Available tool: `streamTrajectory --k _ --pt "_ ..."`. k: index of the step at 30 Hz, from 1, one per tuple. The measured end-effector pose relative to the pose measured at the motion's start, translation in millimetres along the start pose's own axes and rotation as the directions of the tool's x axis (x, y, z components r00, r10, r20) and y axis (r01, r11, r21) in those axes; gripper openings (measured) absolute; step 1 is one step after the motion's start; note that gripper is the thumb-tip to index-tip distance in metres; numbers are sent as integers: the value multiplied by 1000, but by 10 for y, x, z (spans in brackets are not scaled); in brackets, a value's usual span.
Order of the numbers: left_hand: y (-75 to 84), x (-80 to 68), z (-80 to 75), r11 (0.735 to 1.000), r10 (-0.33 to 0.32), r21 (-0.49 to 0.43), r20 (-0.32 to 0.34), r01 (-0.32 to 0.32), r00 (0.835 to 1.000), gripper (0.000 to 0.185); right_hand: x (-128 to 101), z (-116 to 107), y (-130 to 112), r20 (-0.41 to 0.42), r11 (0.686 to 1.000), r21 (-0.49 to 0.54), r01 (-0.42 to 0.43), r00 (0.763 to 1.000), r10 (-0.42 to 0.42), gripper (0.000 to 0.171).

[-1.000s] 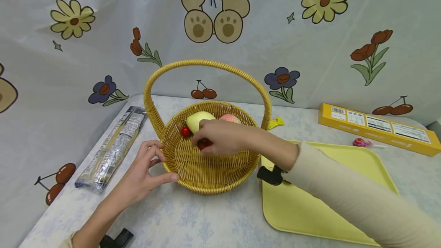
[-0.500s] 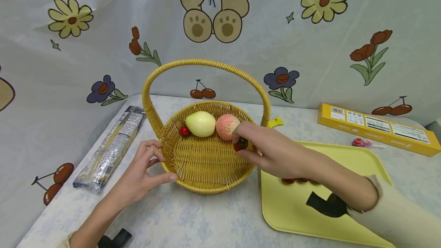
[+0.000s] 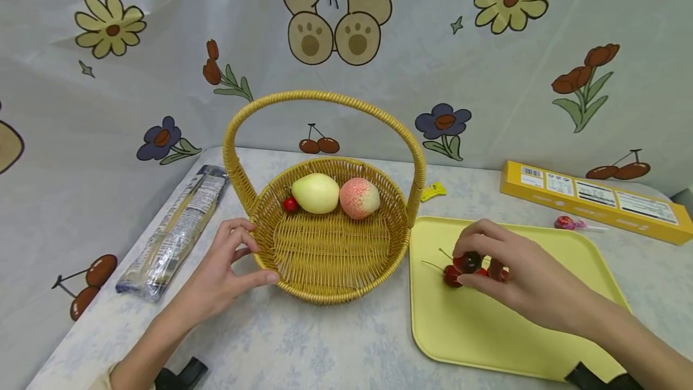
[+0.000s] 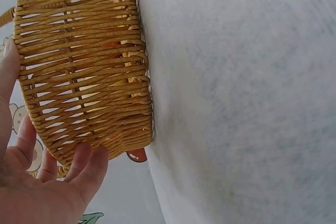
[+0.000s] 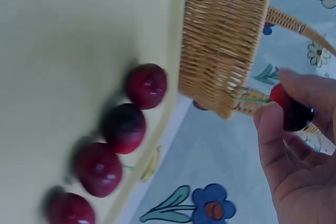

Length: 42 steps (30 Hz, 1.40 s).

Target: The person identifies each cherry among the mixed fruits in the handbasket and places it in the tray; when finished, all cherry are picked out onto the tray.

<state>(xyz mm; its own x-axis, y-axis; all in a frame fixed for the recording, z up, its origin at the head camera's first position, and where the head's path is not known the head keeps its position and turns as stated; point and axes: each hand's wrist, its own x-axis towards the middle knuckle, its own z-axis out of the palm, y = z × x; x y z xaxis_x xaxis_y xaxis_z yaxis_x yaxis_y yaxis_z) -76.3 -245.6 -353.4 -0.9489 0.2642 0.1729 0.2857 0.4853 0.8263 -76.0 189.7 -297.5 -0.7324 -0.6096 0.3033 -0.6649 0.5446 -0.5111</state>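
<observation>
My left hand holds the yellow wicker basket by its left side, thumb at the rim; in the left wrist view several fingertips lie against the outer weave. Inside the basket are a pale yellow pear, a pink speckled peach and a small red cherry. Over the yellow tray, my right hand pinches a dark red cherry between thumb and fingers. Several more cherries lie in a row on the tray below, among them a red cherry with its stem pointing left.
A clear plastic packet lies left of the basket. A small yellow wrapped sweet is behind the tray's left corner. Beyond the tray are a lollipop and a long orange box. The basket's tall handle arches above it.
My right hand has carried the dark cherry from inside the basket rightward over its rim to above the tray. The pear and peach are uncovered. My left hand has stayed at the basket.
</observation>
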Motion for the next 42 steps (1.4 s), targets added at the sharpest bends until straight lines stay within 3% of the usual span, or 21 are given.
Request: streamTrajectory --k 6,13,19,26,35,42 --pt "-7 3 0 1000 -3 -10 1 3 1000 40 -242 122 163 -25 999 -14 -49 999 48 40" --pt "24 -11 11 1000 13 -25 -5 -13 1000 39 -366 255 279 -73 989 -149 -11 997 0 47" --pt "24 -18 5 1000 17 -23 -7 -17 1000 39 -427 334 285 -24 983 -146 -113 994 111 50" --pt "15 -17 15 1000 20 -24 -5 -20 1000 39 -449 393 280 34 958 -183 -221 972 231 40" --pt "13 -15 15 1000 11 -17 -6 -11 1000 39 -448 400 306 96 957 -164 -238 962 256 35" --pt "17 -13 18 1000 12 -27 -4 -12 1000 39 -460 371 287 65 951 -203 -231 966 249 36"
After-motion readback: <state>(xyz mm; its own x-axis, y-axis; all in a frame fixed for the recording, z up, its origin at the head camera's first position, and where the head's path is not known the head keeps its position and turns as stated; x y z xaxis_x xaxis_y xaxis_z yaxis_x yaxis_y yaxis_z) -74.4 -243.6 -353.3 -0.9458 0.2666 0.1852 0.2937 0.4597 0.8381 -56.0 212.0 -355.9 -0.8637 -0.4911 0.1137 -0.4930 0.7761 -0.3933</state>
